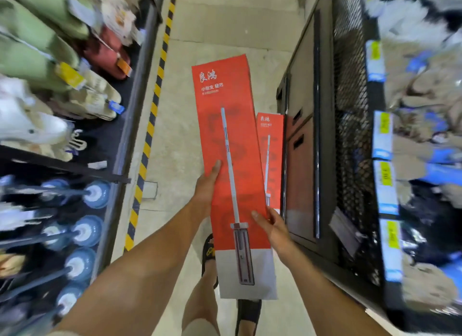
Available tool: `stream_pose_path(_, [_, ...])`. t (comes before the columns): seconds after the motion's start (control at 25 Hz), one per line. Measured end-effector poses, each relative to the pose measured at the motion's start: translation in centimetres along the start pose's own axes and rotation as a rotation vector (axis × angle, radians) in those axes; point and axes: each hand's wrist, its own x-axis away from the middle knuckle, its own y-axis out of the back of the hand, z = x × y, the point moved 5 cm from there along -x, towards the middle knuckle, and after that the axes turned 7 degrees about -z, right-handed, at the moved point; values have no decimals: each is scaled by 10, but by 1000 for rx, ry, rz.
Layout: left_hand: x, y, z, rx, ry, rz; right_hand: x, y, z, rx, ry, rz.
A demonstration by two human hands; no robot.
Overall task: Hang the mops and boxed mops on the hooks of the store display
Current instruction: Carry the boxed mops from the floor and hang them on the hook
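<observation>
At frame centre, both the left hand [206, 185] and right hand [273, 226] are gripping opposite edges of the red boxed mop [228, 135], fingers [260, 218] wrapped round, likely steadying its length for hanging.

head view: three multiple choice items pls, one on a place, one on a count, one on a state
1. Where is the second box? A on the left shelf; B beside the brown cabinet; C on a hook
2. How many red boxes show? A one; B two; C four
3. The held box is: A lying on the floor; B hanging on a hook; C held by both hands
Key: B, it stands next to the cabinet; B, one is held and one is behind it; C, the left hand and right hand each grip an edge.
</observation>
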Motion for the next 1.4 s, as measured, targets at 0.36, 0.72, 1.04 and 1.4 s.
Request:
stream_pose_path(0.36, [234, 34, -72, 126, -434, -124, 178, 17, 196, 84, 549, 134])
stream_pose_path(0.72, [424, 135, -36, 277, -656, -335, 406, -107, 283, 20, 996, 534])
stream_pose_path(1.04, [614, 282, 50, 462, -876, -553, 567, -181, 108, 47, 1033, 836])
stream_pose_path(1.4, [877, 364, 298, 638, -965, -978, 760, -169, -192, 303, 978, 1269])
